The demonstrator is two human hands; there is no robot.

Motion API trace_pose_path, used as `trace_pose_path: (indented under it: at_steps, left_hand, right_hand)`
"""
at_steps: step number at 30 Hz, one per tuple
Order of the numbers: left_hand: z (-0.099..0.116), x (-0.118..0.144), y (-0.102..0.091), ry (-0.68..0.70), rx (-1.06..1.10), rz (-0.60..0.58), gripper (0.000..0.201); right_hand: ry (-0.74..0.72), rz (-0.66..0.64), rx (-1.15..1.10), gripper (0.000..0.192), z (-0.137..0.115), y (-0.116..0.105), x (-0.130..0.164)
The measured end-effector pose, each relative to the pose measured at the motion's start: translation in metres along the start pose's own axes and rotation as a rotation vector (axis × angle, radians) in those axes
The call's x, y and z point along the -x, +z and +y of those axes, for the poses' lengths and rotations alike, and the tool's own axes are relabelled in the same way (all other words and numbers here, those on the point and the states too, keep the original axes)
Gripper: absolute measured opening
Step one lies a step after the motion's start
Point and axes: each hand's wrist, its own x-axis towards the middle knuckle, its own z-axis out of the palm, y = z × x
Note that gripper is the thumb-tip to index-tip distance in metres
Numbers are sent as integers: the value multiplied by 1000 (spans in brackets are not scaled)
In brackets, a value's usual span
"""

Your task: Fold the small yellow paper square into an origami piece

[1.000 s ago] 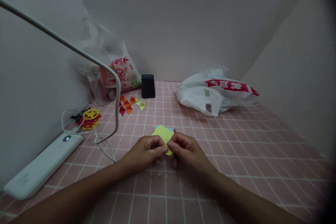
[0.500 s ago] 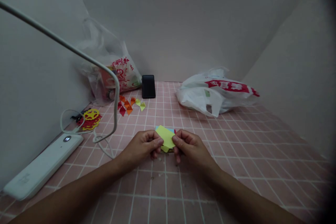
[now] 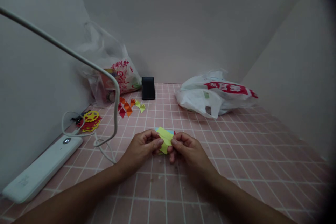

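**Both hands pinched on a yellow paper at mid-bench**

From my feed I see my left hand (image 3: 140, 148) and my right hand (image 3: 187, 148) meeting just above the pink tiled bench (image 3: 236, 154). Each grip is closed, thumb against fingers, on the yellow paper (image 3: 165, 138) between them: the left hand has its left edge, the right hand its right edge. The sheet is tilted, its far corner higher and its near end tucked down between my knuckles. Just behind it a bit of light blue paper (image 3: 171, 131) peeks out, with a small red edge (image 3: 174, 132) beside it; I cannot tell whether they lie flat on the bench or touch the yellow sheet.

Well beyond my hands, near the back wall, a black phone (image 3: 148, 88) stands. Left of it a clear plastic bag (image 3: 110, 70) with red print leans in the corner. In front of that bag lie small folded paper pieces (image 3: 130, 106) in red, orange and yellow. To the right of the phone a white plastic bag (image 3: 215, 92) with a red band lies slumped. Along the left side sits a white lamp base (image 3: 39, 169) with its thin arm (image 3: 78, 57) curving over the bench, and yellow and red paper cutouts (image 3: 90, 119) lie by the wall next to its cord.
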Motion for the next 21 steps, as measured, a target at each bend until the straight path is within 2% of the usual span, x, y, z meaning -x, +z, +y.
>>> trace_pose_path:
  at_steps: [6, 12, 21]
  left_hand:
    - [1, 3, 2, -2, -15, -2, 23]
    - [-5, -1, -2, -11, -74, -60, 22]
    - [-8, 0, -2, -54, -15, -87, 23]
  right_hand:
    - [87, -87, 23, 36, 6, 2, 4]
    - [-42, -111, 155, 31, 2, 1, 6]
    - [-10, -117, 148, 29, 3, -4, 3]
